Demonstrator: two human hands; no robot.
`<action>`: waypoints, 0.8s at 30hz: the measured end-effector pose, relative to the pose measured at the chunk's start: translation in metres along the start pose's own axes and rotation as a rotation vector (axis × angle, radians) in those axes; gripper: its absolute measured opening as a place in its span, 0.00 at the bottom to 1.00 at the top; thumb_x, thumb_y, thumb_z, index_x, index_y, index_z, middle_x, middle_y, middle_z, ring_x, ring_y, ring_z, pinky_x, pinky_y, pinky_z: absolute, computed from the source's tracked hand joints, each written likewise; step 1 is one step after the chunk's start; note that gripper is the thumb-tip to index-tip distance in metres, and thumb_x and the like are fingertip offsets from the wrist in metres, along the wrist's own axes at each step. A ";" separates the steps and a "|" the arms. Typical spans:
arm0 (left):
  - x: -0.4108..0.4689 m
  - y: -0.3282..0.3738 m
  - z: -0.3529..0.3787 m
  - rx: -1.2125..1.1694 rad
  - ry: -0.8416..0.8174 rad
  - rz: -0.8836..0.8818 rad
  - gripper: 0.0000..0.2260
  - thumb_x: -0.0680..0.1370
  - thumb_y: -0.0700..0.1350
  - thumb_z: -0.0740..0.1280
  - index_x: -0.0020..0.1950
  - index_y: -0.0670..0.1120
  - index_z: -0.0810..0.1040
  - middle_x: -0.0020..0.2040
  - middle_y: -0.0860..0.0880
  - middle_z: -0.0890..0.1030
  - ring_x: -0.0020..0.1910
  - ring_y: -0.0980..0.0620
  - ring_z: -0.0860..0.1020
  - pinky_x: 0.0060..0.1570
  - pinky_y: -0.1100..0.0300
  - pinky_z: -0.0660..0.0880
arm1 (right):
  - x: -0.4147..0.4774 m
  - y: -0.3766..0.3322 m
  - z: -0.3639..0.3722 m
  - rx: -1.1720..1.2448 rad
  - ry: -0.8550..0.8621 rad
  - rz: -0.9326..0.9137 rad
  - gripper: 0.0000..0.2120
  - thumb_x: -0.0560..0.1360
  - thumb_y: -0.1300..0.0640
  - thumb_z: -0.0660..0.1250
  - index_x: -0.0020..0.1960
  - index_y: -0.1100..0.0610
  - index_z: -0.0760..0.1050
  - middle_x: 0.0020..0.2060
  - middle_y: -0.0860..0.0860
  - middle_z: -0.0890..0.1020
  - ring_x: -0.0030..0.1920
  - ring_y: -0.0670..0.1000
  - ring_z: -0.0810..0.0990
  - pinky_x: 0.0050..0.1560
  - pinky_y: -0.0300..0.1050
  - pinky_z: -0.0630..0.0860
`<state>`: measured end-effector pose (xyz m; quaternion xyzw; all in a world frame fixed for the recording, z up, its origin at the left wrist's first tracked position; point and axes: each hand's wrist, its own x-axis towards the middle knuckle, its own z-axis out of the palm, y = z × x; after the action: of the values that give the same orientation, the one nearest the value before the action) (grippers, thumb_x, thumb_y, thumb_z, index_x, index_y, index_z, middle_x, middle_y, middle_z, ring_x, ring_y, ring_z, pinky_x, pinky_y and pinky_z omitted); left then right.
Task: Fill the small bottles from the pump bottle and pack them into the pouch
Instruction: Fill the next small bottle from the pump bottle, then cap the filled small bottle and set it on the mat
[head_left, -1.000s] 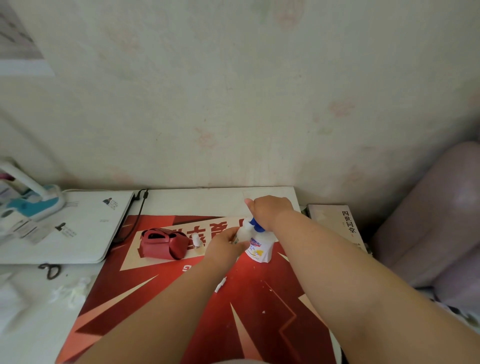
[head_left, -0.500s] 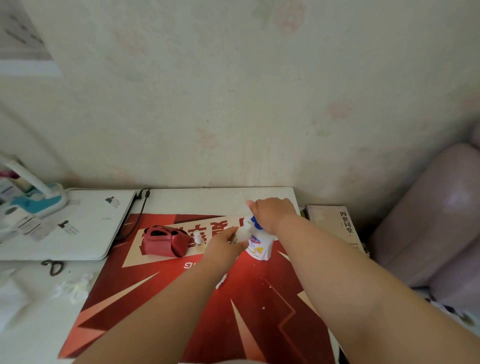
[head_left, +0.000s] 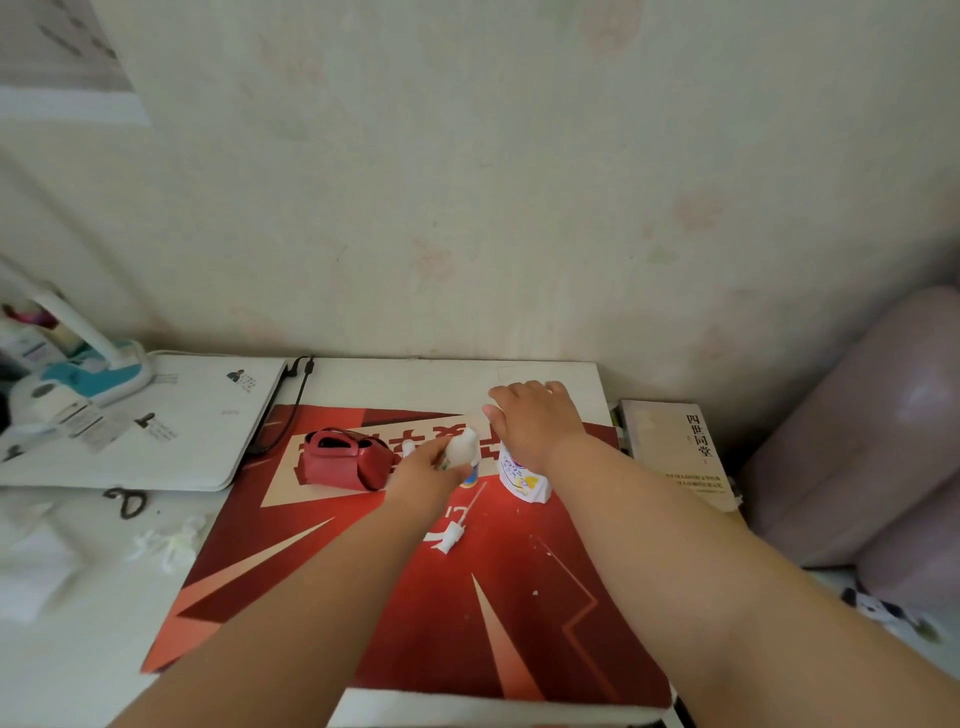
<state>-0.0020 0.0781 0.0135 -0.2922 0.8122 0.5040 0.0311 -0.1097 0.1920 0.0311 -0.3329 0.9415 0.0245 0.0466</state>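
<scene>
1. Since half a second ago, the small bottle (head_left: 462, 449) has been drawn slightly leftward. A gap is now seen between it and the pump bottle (head_left: 522, 478), where its mouth was earlier held against the blue pump head.
2. That blue head has been covered by the right hand (head_left: 535, 423), and more of the white dip tube (head_left: 457, 522) on the red mat (head_left: 363, 597) has been uncovered.
3. The small bottle is pinched in the fingers of the left hand (head_left: 428, 475) and held above the mat, between the red pouch (head_left: 343, 460) and the pump bottle.
4. The right hand is laid palm-down on the pump bottle, which stands on the mat. Whether its fingers are curled round the head cannot be told.
5. Filling is judged to be the step in hand. The small bottle's mouth should be set directly under the nozzle before any press is made.
6. The pump should be pressed slowly and straight down, so that the pump bottle is not tipped and nothing is spilled.
7. The pouch lies just left of the left hand, its dark opening upward. No bottle is seen packed in it.
</scene>
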 end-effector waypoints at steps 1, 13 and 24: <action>0.000 -0.002 -0.003 -0.006 0.003 0.005 0.20 0.75 0.43 0.67 0.67 0.48 0.71 0.57 0.46 0.77 0.49 0.48 0.75 0.46 0.59 0.73 | -0.002 -0.003 0.000 -0.005 -0.003 -0.003 0.20 0.83 0.47 0.45 0.69 0.53 0.65 0.65 0.51 0.74 0.66 0.54 0.69 0.69 0.53 0.58; -0.013 -0.033 -0.051 0.024 -0.017 0.069 0.21 0.76 0.44 0.67 0.68 0.48 0.69 0.60 0.47 0.76 0.50 0.51 0.73 0.48 0.59 0.67 | -0.029 -0.054 0.009 -0.055 -0.012 -0.039 0.21 0.83 0.49 0.47 0.73 0.53 0.62 0.72 0.51 0.64 0.75 0.52 0.56 0.75 0.54 0.47; -0.035 -0.064 -0.070 0.043 -0.105 0.067 0.21 0.75 0.43 0.69 0.67 0.47 0.69 0.60 0.48 0.75 0.53 0.50 0.74 0.50 0.59 0.70 | -0.050 -0.094 0.029 -0.125 -0.119 -0.053 0.20 0.77 0.59 0.60 0.69 0.54 0.66 0.67 0.52 0.71 0.70 0.54 0.65 0.71 0.52 0.58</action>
<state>0.0767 0.0148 0.0090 -0.2374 0.8294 0.5018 0.0630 -0.0093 0.1523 0.0059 -0.3578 0.9246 0.1018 0.0824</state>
